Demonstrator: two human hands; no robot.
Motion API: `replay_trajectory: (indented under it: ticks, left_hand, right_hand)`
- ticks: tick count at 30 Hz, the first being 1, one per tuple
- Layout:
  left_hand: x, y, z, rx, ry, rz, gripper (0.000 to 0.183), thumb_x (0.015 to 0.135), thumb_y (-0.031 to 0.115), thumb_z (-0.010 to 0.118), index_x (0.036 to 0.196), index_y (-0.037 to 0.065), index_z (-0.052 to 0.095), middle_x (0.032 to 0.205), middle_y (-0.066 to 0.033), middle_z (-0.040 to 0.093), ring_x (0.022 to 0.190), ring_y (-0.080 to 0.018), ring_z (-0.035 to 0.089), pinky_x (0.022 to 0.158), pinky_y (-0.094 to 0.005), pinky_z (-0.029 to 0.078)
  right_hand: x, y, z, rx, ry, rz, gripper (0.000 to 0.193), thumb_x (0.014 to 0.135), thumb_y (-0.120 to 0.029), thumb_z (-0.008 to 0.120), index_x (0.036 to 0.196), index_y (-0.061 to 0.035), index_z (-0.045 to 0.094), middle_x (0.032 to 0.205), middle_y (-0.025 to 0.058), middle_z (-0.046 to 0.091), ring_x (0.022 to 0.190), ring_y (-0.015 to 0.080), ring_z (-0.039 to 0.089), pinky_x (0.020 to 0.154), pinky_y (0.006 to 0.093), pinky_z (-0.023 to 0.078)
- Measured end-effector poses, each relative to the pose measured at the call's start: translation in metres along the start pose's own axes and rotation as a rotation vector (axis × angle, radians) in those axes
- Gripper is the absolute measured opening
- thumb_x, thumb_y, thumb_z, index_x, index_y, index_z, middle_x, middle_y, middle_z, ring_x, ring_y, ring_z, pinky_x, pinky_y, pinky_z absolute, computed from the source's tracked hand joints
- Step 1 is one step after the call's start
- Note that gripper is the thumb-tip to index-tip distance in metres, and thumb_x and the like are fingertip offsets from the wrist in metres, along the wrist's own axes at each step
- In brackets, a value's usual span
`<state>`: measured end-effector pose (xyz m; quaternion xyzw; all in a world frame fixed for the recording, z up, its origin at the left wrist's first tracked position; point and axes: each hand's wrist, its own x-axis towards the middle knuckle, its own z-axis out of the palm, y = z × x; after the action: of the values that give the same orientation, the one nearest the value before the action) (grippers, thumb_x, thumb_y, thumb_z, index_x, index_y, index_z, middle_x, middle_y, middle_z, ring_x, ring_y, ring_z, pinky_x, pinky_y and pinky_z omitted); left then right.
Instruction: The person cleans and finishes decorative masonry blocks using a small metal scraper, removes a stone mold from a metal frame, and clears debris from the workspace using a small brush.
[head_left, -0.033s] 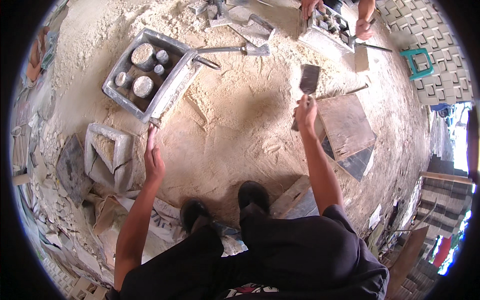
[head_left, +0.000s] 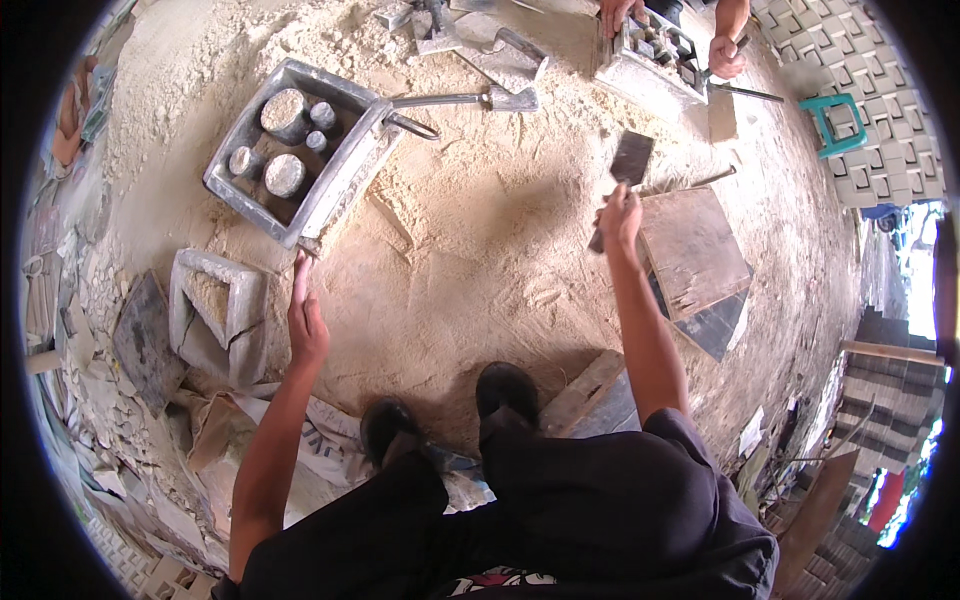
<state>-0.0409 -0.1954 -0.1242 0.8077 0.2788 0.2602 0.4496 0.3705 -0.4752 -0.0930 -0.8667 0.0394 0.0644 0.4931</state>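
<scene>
My left hand (head_left: 305,320) reaches forward with its fingers stretched out, the tips touching the near corner of a grey metal mould (head_left: 335,190). The mould lies on the sand and has several round cores inside. My right hand (head_left: 620,212) is raised over the sand and grips the handle of a flat dark trowel (head_left: 632,158), blade pointing away from me. The two hands are well apart, with bare sand (head_left: 480,250) between them.
A cracked hollow cement block (head_left: 215,310) lies at the left and a square wooden board (head_left: 690,245) at the right. A long-handled metal tool (head_left: 470,98) lies beyond the mould. Another person's hands (head_left: 725,55) work at a second mould (head_left: 650,55). A teal stool (head_left: 838,122) stands far right. My black shoes (head_left: 505,385) are near.
</scene>
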Motion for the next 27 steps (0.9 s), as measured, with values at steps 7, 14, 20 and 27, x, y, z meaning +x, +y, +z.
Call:
replay_trajectory:
  ticks: [7,14,20,27]
  left_hand:
    - [0.002,-0.007,0.012,-0.024,-0.014,-0.020,0.051,0.091,0.006,0.033,0.140,-0.007,0.032,0.147,-0.0223,0.032,0.140,-0.0317,0.026,0.114,-0.0390,0.019]
    - [0.004,0.004,0.018,0.060,-0.074,0.050,0.049,0.094,0.009,0.036,0.141,-0.005,0.031,0.147,-0.0234,0.032,0.139,-0.0328,0.027,0.114,-0.0392,0.020]
    - [0.005,0.008,0.015,0.048,-0.065,0.068,0.048,0.096,0.013,0.037,0.140,-0.006,0.032,0.147,-0.0238,0.032,0.139,-0.0335,0.028,0.114,-0.0397,0.021]
    - [0.006,0.002,0.016,0.055,-0.041,0.024,0.049,0.094,0.007,0.038,0.141,-0.006,0.031,0.147,-0.0240,0.032,0.139,-0.0336,0.028,0.114,-0.0395,0.021]
  right_hand:
    - [0.040,0.009,0.007,-0.215,-0.213,-0.128,0.042,0.100,-0.035,0.038,0.096,-0.0016,0.063,0.060,0.0067,0.056,0.047,0.0111,0.052,0.038,0.0304,0.044]
    - [-0.057,0.014,0.050,-0.272,-0.403,-0.627,0.046,0.098,-0.037,0.044,0.125,-0.0021,0.054,0.057,0.0059,0.055,0.046,0.0130,0.049,0.044,0.0306,0.040]
    - [-0.006,-0.002,0.036,-0.337,-0.195,-0.365,0.046,0.098,-0.038,0.043,0.117,0.0020,0.056,0.064,0.0152,0.062,0.052,0.0205,0.061,0.048,0.0365,0.048]
    - [-0.067,0.008,0.056,-0.212,-0.639,-0.395,0.055,0.100,-0.035,0.041,0.135,0.0079,0.040,0.058,0.0060,0.056,0.043,0.0094,0.049,0.034,0.0275,0.037]
